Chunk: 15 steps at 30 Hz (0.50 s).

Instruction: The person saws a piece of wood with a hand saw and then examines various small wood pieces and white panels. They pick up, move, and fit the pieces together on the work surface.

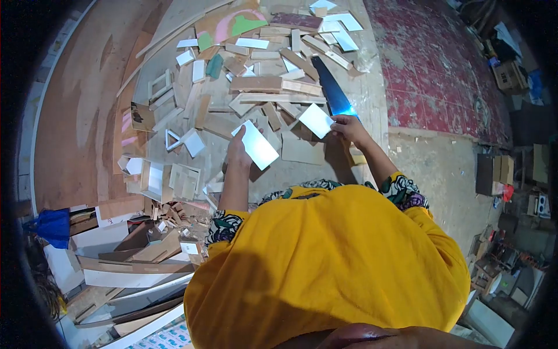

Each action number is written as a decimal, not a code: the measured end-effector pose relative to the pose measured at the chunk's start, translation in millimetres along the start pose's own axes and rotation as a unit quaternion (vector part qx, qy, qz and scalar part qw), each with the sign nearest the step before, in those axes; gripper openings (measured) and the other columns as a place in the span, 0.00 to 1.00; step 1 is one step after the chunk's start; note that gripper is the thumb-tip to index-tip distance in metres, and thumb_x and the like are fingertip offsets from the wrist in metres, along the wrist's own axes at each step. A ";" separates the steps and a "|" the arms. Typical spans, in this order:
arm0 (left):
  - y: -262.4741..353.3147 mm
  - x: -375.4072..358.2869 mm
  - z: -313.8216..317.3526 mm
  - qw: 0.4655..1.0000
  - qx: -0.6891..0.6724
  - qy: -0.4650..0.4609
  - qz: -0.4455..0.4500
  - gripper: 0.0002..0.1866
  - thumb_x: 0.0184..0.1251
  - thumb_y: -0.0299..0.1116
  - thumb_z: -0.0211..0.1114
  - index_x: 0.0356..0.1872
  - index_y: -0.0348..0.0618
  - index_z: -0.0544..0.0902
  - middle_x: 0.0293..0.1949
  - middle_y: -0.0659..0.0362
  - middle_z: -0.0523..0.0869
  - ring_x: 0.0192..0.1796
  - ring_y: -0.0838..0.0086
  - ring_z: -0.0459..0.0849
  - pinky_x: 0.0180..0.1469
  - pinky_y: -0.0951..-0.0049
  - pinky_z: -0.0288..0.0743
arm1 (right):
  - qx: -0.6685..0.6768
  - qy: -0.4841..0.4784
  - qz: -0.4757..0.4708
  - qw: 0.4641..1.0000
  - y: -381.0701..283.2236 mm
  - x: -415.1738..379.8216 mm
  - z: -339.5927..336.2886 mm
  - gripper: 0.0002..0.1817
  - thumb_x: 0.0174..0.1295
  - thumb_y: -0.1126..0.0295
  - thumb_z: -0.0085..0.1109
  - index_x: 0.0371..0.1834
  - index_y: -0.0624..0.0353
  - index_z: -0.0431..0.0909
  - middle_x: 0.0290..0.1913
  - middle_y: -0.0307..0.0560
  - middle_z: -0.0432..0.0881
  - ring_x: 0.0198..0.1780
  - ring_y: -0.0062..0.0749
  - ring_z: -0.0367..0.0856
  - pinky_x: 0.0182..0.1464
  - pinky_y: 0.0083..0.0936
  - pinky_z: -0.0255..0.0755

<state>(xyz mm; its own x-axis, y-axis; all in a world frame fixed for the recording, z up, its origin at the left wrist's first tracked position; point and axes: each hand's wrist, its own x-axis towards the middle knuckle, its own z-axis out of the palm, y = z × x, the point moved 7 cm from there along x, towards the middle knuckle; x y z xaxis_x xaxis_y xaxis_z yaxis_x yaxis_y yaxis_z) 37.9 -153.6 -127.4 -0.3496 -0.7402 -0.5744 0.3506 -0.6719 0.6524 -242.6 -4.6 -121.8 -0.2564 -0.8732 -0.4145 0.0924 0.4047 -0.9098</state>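
My left hand (238, 148) is closed on the edge of a white rectangular board (260, 146), held tilted above the worktable. In my right hand (347, 128) a smaller white board (317, 120) is pinched at its right corner. Just beyond that hand lies a handsaw blade (332, 87), its shiny end close to my fingers and its dark end pointing away. Bare wood strips (256, 84) and white offcuts lie around both hands. A flat tan panel (302, 151) rests on the table between them.
The worktable (372, 87) carries several scattered blocks, a small open box (156, 180) and a pink and green painted board (229, 26). Stacked panels and scraps (133, 262) lie lower left. Red worn flooring (430, 64) and cardboard boxes (503, 168) are at the right.
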 end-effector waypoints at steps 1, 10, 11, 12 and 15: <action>2.3 3.5 6.1 0.999 0.004 -0.033 0.004 0.20 0.68 0.38 0.52 0.56 0.36 0.71 0.47 0.50 0.79 0.47 0.57 0.80 0.50 0.59 0.74 | 0.029 0.004 0.015 0.999 -13.5 -1.6 3.8 0.15 0.57 0.74 0.56 0.47 0.66 0.78 0.30 0.36 0.79 0.28 0.17 0.74 0.31 0.15 0.69; -3.0 -8.2 98.1 0.988 0.000 -0.147 0.054 0.22 0.63 0.36 0.61 0.56 0.37 0.72 0.44 0.56 0.80 0.44 0.71 0.80 0.49 0.71 0.75 | 0.045 -0.108 0.007 0.993 -53.9 35.1 90.3 0.10 0.56 0.68 0.60 0.36 0.64 0.80 0.26 0.38 0.78 0.25 0.16 0.73 0.26 0.15 0.67; 1.6 -3.6 99.0 0.988 -0.023 -0.144 0.057 0.22 0.64 0.36 0.61 0.56 0.37 0.72 0.45 0.56 0.80 0.45 0.71 0.80 0.49 0.70 0.74 | 0.115 -0.085 0.035 0.989 -51.4 41.7 89.1 0.08 0.57 0.69 0.60 0.35 0.63 0.80 0.27 0.36 0.78 0.25 0.16 0.73 0.28 0.14 0.67; 6.0 0.4 100.7 0.987 -0.046 -0.140 0.060 0.22 0.64 0.36 0.61 0.56 0.37 0.72 0.46 0.56 0.79 0.47 0.71 0.79 0.50 0.70 0.74 | 0.185 -0.061 0.065 0.979 -50.1 46.7 87.9 0.07 0.58 0.69 0.60 0.34 0.61 0.79 0.27 0.35 0.78 0.26 0.15 0.72 0.30 0.13 0.67; 14.9 10.6 109.6 0.989 -0.031 -0.120 0.085 0.23 0.66 0.36 0.58 0.58 0.38 0.69 0.47 0.56 0.78 0.49 0.69 0.78 0.51 0.68 0.73 | 0.170 -0.048 0.047 0.983 -60.8 60.8 85.4 0.06 0.58 0.68 0.60 0.33 0.59 0.78 0.27 0.34 0.78 0.26 0.15 0.73 0.31 0.13 0.67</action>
<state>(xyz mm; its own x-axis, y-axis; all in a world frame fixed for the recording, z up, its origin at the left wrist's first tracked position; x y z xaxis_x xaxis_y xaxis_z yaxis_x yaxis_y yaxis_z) -55.7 -168.5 -69.6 -0.4751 -0.8196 -0.3202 0.4714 -0.5444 0.6939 -181.7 -105.5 -93.6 -0.1413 -0.8640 -0.4832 0.4326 0.3851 -0.8152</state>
